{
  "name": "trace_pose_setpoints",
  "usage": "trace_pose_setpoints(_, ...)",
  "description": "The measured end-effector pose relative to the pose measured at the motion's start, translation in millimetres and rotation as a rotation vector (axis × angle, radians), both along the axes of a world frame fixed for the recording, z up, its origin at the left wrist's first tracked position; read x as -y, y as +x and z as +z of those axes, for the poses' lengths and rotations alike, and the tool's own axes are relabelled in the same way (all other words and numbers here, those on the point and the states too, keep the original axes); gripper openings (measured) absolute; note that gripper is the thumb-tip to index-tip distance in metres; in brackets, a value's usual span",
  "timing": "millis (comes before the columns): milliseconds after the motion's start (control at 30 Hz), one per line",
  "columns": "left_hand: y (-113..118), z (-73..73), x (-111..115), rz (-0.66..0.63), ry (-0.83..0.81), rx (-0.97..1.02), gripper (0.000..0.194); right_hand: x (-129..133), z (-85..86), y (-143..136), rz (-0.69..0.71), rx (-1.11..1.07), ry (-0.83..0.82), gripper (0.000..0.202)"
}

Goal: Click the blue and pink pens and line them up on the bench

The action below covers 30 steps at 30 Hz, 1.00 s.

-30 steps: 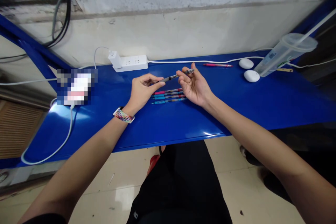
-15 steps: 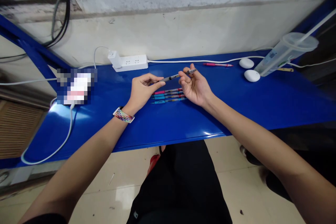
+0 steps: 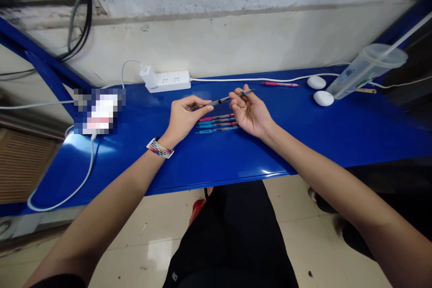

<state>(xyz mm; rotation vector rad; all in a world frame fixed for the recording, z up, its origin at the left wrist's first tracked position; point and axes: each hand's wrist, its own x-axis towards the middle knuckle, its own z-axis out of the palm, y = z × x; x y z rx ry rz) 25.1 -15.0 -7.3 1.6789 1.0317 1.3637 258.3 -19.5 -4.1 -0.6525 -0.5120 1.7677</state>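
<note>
A dark, part-clear pen (image 3: 222, 100) is held level above the blue table (image 3: 189, 162), its length running between both hands. My left hand (image 3: 184, 117) pinches the pen's left end between thumb and fingers. Palm up, my right hand (image 3: 252, 114) has its fingers curled round the other end, and the tip shows past them. Just beneath lie several pens (image 3: 216, 124) with blue or pink grips, side by side; my right hand hides their right ends. Farther back, a pink pen (image 3: 280, 84) lies apart near the wall.
A white power strip (image 3: 172, 81) with a plugged-in charger stands against the wall. To the left is a blurred-out device (image 3: 99, 112) on a cable. Two white rounded objects (image 3: 316, 82) and a tilted clear plastic cup (image 3: 354, 72) stand at the right.
Almost nothing differs. The camera view shifts slightly, and both hands keep the same hold on the pen.
</note>
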Motion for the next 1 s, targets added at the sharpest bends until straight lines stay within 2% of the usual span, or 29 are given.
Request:
trace_pose_setpoints(200,0.5,1.5,-0.3,0.0,0.001,0.025,0.025,7.8,12.7,0.7,-0.017,0.011,-0.007,0.062)
trace_pose_setpoints(400,0.3,-0.2,-0.3,-0.008,0.002,0.031,0.023,3.6,8.5,-0.6,-0.031,-0.004,-0.048,0.047)
trace_pose_setpoints(667,0.4,1.3,-0.6,0.003,-0.006,0.014,0.026,9.9,14.8,-0.1,-0.017,0.014,-0.03,0.058)
trace_pose_setpoints(900,0.8,-0.1,-0.2,-0.002,-0.012,0.007,0.024,4.4,6.7,0.6,-0.017,0.025,-0.016,0.045)
trace_pose_setpoints(1000,0.7,0.5,-0.1,0.003,-0.015,0.002,0.025,5.3,5.7,-0.9,-0.036,0.031,-0.023,0.045)
